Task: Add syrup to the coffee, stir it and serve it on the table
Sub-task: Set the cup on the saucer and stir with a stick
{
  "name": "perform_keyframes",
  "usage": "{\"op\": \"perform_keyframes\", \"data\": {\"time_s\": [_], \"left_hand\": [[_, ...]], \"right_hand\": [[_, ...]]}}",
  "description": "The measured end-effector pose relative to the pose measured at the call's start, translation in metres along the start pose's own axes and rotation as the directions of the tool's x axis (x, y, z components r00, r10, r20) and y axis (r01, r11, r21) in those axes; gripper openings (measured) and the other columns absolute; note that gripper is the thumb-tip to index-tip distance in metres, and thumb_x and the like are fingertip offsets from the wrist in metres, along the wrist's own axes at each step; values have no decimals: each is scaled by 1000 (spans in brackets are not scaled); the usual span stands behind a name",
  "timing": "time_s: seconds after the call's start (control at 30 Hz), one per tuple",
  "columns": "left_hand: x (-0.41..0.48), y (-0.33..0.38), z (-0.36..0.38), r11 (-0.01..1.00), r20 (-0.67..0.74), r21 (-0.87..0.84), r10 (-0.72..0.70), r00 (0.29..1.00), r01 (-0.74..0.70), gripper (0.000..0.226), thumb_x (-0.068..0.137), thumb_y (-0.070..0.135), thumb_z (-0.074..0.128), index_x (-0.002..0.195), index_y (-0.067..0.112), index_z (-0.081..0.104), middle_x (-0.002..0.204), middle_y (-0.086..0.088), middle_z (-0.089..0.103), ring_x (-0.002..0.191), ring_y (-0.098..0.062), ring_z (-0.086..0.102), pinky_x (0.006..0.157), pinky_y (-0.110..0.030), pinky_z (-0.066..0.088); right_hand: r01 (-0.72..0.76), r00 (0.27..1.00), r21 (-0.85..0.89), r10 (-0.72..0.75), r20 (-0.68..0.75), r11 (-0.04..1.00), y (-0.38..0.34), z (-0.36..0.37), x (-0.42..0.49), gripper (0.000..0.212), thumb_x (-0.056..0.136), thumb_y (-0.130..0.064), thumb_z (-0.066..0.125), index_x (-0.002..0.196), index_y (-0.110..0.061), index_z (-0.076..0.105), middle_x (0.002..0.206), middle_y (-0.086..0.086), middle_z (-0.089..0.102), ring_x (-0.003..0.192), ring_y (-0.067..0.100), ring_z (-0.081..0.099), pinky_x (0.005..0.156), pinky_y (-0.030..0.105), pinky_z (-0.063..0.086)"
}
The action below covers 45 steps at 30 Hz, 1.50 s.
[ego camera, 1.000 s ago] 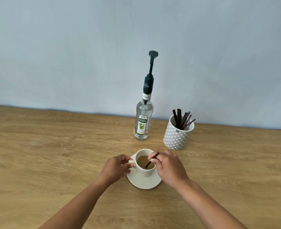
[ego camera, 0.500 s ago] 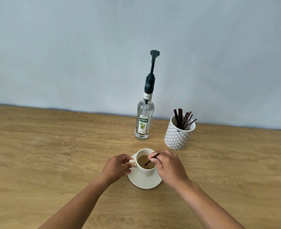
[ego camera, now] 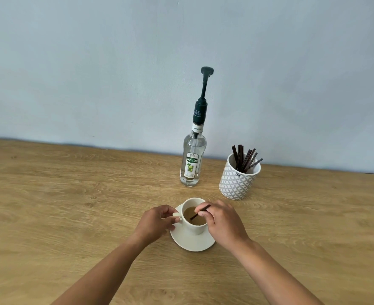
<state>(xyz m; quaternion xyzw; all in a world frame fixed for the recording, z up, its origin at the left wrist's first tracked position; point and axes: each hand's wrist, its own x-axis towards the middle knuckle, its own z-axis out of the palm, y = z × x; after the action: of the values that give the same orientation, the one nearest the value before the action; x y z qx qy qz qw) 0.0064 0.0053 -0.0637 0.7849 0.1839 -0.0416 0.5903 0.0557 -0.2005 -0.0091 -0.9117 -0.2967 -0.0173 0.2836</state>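
A white cup (ego camera: 194,228) of light brown coffee stands on a white saucer (ego camera: 191,242) on the wooden table (ego camera: 71,205). My left hand (ego camera: 157,223) pinches the cup's handle on its left side. My right hand (ego camera: 222,223) holds a dark stir stick (ego camera: 200,211) slanted down into the coffee, its lower end dipped in. Behind the cup stands a clear syrup bottle (ego camera: 192,159) with a dark green pump on top, untouched.
A white and grey patterned holder (ego camera: 236,183) with several dark stir sticks stands right of the bottle. A pale blue wall (ego camera: 115,73) runs along the table's far edge. The table's right corner shows at far right.
Both hands stay on the cup and stick. The stick's angle in the coffee has shifted slightly. The view has tilted a little, so everything sits a bit lower in frame.
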Motion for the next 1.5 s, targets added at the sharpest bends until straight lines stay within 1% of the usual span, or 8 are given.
{"op": "perform_keyframes", "data": {"time_s": [0.13, 0.3, 0.57, 0.83, 1.03, 1.2, 1.37, 1.5], "left_hand": [[0, 0, 0, 1000, -1, -1, -1, 1000, 1, 10, 86, 13, 75, 95, 14, 73, 85, 2, 77, 71, -11, 73, 56, -22, 53], [1, 0, 0, 1000, 4, -10, -3, 1000, 3, 10, 85, 13, 75, 95, 13, 73, 81, 4, 75, 68, -9, 72, 54, -21, 53], [2, 0, -1, 1000, 11, -3, -3, 1000, 3, 11, 84, 13, 76, 95, 14, 73, 79, 5, 75, 69, -11, 73, 57, -25, 53], [3, -1, 0, 1000, 0, -4, 2, 1000, -2, 10, 84, 13, 77, 94, 15, 73, 80, 4, 77, 71, -12, 74, 57, -25, 54], [2, 0, 0, 1000, -4, -9, -13, 1000, 13, 11, 84, 14, 77, 95, 14, 74, 78, 5, 76, 69, -10, 73, 58, -26, 54], [2, 0, 0, 1000, 3, -10, -8, 1000, 8, 11, 84, 15, 77, 95, 14, 73, 81, 4, 76, 71, -11, 74, 59, -28, 54], [2, -1, -1, 1000, 6, -6, -10, 1000, 10, 10, 84, 16, 78, 93, 17, 74, 81, 4, 78, 69, -10, 74, 59, -27, 54], [3, -1, -2, 1000, 6, -5, -9, 1000, 9, 11, 84, 16, 78, 94, 16, 74, 80, 4, 77, 68, -9, 73, 58, -25, 54]], "right_hand": [[-25, 999, -34, 24, -38, 999, 3, -2, 3, 16, 93, -20, 62, 100, -32, 70, 87, -5, 62, 89, 17, 54, 84, 31, 45], [-47, 999, -58, 46, -11, 997, 8, -9, 2, 17, 94, -19, 59, 100, -33, 66, 94, -6, 66, 93, 16, 56, 84, 30, 46], [-19, 1000, 55, 17, 23, 998, -3, -1, 1, 17, 93, -21, 61, 98, -34, 70, 94, -8, 61, 87, 9, 58, 74, 24, 49], [-67, 997, -65, 65, -33, 996, 11, -6, 6, 15, 94, -24, 58, 99, -35, 66, 93, -4, 65, 89, 18, 59, 76, 33, 50], [-61, 998, 23, 61, 15, 998, 8, -8, 0, 14, 93, -23, 59, 96, -34, 66, 97, -6, 66, 92, 14, 59, 79, 34, 51], [-53, 998, 90, 51, 25, 994, -3, 1, 5, 16, 92, -24, 61, 97, -34, 71, 99, -6, 67, 94, 10, 60, 82, 27, 50], [-80, 997, 17, 80, 0, 997, 1, 0, 11, 17, 94, -27, 58, 101, -38, 70, 95, -2, 66, 89, 18, 60, 78, 34, 52], [-67, 998, -91, 67, -10, 994, 11, -7, 9, 16, 94, -25, 58, 101, -36, 67, 93, -5, 67, 90, 18, 59, 80, 33, 49]]}}
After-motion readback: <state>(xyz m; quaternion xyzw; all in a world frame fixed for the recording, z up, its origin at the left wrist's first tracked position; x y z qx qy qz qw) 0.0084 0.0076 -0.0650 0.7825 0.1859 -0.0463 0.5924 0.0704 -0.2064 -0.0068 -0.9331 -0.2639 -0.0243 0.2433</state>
